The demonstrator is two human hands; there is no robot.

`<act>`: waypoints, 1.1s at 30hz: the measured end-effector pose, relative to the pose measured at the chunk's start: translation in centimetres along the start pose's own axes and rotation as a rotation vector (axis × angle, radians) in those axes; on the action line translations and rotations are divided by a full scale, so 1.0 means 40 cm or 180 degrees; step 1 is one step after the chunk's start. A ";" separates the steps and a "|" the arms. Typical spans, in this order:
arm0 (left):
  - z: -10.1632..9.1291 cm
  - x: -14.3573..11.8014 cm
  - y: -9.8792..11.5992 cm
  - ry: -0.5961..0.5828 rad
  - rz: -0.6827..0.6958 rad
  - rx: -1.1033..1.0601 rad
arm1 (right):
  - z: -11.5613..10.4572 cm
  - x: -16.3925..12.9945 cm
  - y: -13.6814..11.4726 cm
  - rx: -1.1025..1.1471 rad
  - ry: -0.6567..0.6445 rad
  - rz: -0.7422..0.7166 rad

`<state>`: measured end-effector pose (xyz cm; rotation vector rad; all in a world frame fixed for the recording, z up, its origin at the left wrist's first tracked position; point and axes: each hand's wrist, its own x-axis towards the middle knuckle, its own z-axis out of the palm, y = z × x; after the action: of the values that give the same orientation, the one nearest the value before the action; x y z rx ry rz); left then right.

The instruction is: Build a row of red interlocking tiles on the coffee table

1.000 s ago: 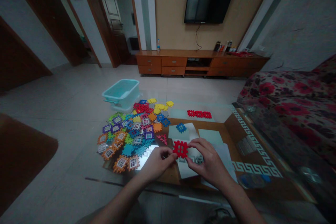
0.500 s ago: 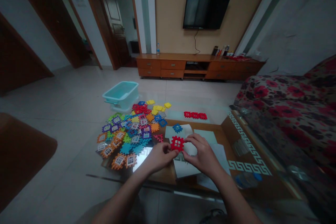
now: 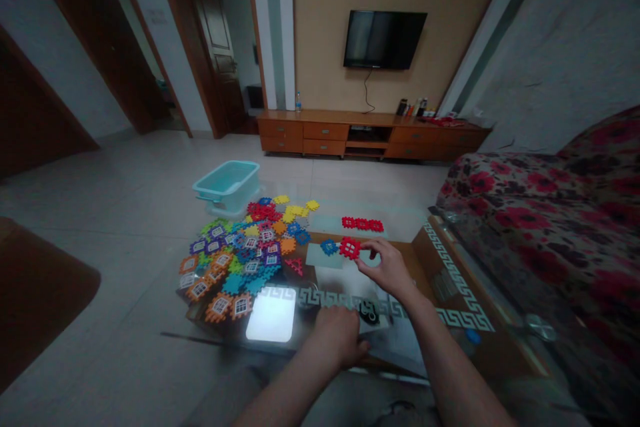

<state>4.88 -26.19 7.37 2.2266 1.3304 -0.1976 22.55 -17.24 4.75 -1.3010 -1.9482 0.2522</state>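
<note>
A person seated at a glass-topped table (image 3: 450, 260) reaches forward with the right hand (image 3: 387, 270), pinching a red square tile (image 3: 350, 248) by its edge between thumb and fingertips, a grip that keeps the notched sides free. The tile hovers just beside a single blue tile (image 3: 329, 247) on a pale sheet of paper (image 3: 320, 258), short of a row of red tiles (image 3: 363, 223) already joined, apparently three. The left hand (image 3: 340, 337) grasps nothing, lying palm down on the near edge of the table, seemingly as a brace for the reach. One heap of loose coloured tiles (image 3: 240, 250), too many and too overlapped to count, lies spread at the left within easy reach, with one pale blue bin (image 3: 227, 185) on the floor behind it.
</note>
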 end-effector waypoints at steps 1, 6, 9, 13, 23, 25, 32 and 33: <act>0.004 0.007 0.019 -0.0083 0.0091 0.0086 | -0.011 0.005 0.023 -0.0038 -0.0052 0.0005; 0.045 0.044 0.094 -0.0601 0.0455 0.0153 | -0.083 0.012 0.193 -0.0296 -0.0537 0.0093; 0.069 0.072 0.117 -0.0699 0.0558 0.0080 | -0.124 0.012 0.319 -0.0525 -0.0715 0.0133; 0.080 0.120 0.127 -0.0795 0.0429 0.0007 | -0.164 0.026 0.470 -0.0685 -0.0917 0.0272; 0.131 0.192 0.110 -0.0835 0.0134 -0.0366 | -0.155 0.103 0.658 -0.1032 -0.1130 0.0496; 0.138 0.198 0.112 -0.0888 0.0103 -0.0328 | -0.147 0.118 0.671 -0.0993 -0.1249 0.0509; 0.135 0.208 0.118 -0.0994 0.0014 -0.0377 | -0.141 0.179 0.675 -0.1321 -0.1755 0.0671; 0.141 0.209 0.117 -0.0976 0.0030 -0.0380 | -0.139 0.189 0.675 -0.1373 -0.1774 0.0703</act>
<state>13.87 -24.32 1.11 2.0074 1.1346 -0.4263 43.95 0.29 -2.39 -1.8857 -2.4112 0.3434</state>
